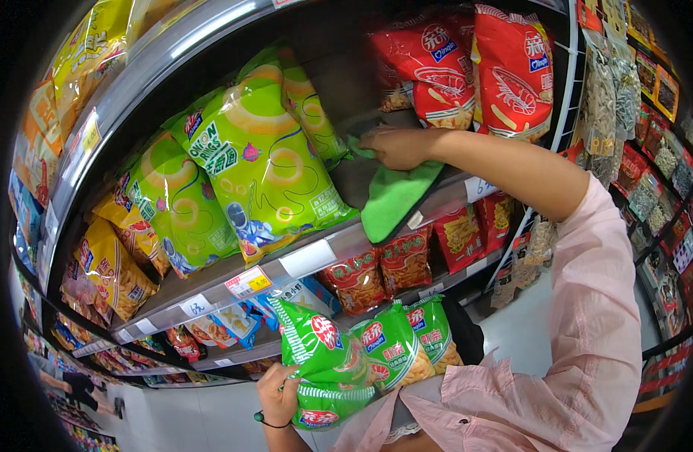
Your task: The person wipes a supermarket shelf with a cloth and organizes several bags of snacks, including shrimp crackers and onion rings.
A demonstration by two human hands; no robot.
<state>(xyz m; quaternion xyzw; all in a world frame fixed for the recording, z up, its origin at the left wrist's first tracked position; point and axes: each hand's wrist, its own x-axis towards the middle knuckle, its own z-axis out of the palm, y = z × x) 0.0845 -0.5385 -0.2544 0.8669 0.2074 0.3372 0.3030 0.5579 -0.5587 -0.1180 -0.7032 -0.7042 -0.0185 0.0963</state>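
My right hand (400,148) grips a green cloth (400,198) on the shelf (352,183), between green onion ring bags and red snack bags; part of the cloth hangs over the shelf's front edge. Low in the view, my left hand (281,392) pinches the edge of a green snack bag (324,344). Several such green bags lie against my body, including one (400,350) in the middle. The large onion ring bag (267,164) leans left of the cloth. A red bag (442,79) stands behind my right forearm.
Yellow snack bags (109,268) stand at the shelf's left end. Price tags (249,282) line its front rail. Small red packets (405,257) fill part of the shelf below. Hanging packets (600,96) are at the right. Another person's legs (84,390) show at the lower left.
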